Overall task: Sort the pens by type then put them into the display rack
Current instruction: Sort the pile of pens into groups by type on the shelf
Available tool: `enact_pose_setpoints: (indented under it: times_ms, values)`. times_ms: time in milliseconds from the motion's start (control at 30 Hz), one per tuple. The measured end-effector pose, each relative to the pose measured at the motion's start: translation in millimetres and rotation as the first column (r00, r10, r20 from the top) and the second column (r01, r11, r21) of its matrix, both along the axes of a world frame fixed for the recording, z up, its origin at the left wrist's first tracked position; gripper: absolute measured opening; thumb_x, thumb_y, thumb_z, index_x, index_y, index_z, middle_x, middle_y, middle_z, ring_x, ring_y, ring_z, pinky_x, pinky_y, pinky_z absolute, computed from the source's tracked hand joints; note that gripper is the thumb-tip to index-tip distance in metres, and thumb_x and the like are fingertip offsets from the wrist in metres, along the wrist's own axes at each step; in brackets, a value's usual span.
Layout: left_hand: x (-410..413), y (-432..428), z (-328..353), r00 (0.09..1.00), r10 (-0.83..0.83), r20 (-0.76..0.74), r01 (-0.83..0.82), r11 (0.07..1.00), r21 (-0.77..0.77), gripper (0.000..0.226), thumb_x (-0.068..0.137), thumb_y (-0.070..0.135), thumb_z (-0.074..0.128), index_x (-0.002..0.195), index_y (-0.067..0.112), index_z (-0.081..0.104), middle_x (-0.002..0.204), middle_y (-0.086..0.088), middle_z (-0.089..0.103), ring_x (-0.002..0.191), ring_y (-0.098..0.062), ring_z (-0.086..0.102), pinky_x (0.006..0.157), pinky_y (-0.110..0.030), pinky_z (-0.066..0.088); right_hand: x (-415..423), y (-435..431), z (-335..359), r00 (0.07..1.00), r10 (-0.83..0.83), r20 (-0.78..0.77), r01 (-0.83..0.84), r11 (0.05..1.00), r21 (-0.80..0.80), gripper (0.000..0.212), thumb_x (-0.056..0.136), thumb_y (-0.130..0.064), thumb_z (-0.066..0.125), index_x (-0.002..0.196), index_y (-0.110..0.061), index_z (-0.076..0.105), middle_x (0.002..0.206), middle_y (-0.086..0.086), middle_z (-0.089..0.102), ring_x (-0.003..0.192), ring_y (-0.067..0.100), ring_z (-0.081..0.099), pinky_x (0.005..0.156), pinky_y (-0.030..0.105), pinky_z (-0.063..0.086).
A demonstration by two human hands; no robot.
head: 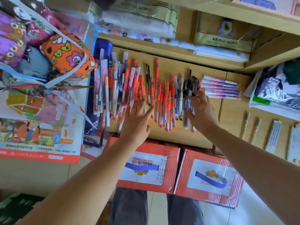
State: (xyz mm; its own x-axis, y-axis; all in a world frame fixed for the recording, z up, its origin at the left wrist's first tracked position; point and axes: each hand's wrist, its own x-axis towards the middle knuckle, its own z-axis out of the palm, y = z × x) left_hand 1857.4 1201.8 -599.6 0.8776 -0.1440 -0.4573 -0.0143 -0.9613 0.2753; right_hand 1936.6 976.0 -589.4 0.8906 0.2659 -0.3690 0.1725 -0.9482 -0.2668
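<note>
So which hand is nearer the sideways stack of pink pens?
Right. The right hand is just left of the pink pens; the left hand is farther left, over red pens.

upside down on the white label of the left red carton (170, 159), capitals spell yanjing beer, with red chinese characters just beside them. the right red carton (181, 172) shows yanjin, the rest lost behind its blue strap (211, 180). the olive box (224, 44) on the shelf carries dark chinese print, too blurred to read. same for the line along the foot of the picture pack (40, 153) at left. labels on the pens (162, 98) are too small.
</note>
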Motion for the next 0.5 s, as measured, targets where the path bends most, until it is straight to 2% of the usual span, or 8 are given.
enact_pose_setpoints:
  times_ms: [167, 367, 500]
  values:
    - [13, -4, -3, 0.999, -0.035, 0.0, 0.035, 0.999, -0.022, 0.071, 0.094, 0.028, 0.051, 0.153, 0.028, 0.01, 0.16, -0.008, -0.009, 0.148, -0.028, -0.006, 0.12, -0.048, 0.008, 9, 10, -5, 1.0, -0.015, 0.011, 0.015, 0.999, -0.047, 0.041, 0.089, -0.018, 0.063, 0.128, -0.012, 0.055, 0.14, 0.009, 0.035, 0.127, 0.026, 0.036, 0.1, 0.04, 0.044]
    - [43, -36, -1, 0.981, -0.189, 0.032, 0.192, 0.976, -0.099, 0.071, 0.094, 0.029, 0.051, 0.152, 0.033, 0.01, 0.16, -0.003, -0.016, 0.147, -0.026, -0.009, 0.12, -0.05, 0.001, 15, 14, -11, 0.995, -0.095, 0.02, 0.095, 0.995, -0.006, 0.035, 0.087, -0.016, 0.064, 0.121, -0.015, 0.058, 0.124, 0.007, 0.043, 0.113, 0.019, 0.045, 0.085, 0.031, 0.051]
    - [53, -46, -10, 0.961, -0.272, 0.043, 0.273, 0.962, -0.031, 0.071, 0.096, 0.032, 0.049, 0.151, 0.036, 0.004, 0.16, -0.002, -0.016, 0.146, -0.027, -0.015, 0.117, -0.05, -0.005, 20, 15, -13, 0.996, -0.084, -0.022, 0.084, 0.996, 0.025, 0.027, 0.092, -0.021, 0.058, 0.118, -0.015, 0.056, 0.115, 0.004, 0.053, 0.092, 0.017, 0.054, 0.07, 0.026, 0.045]
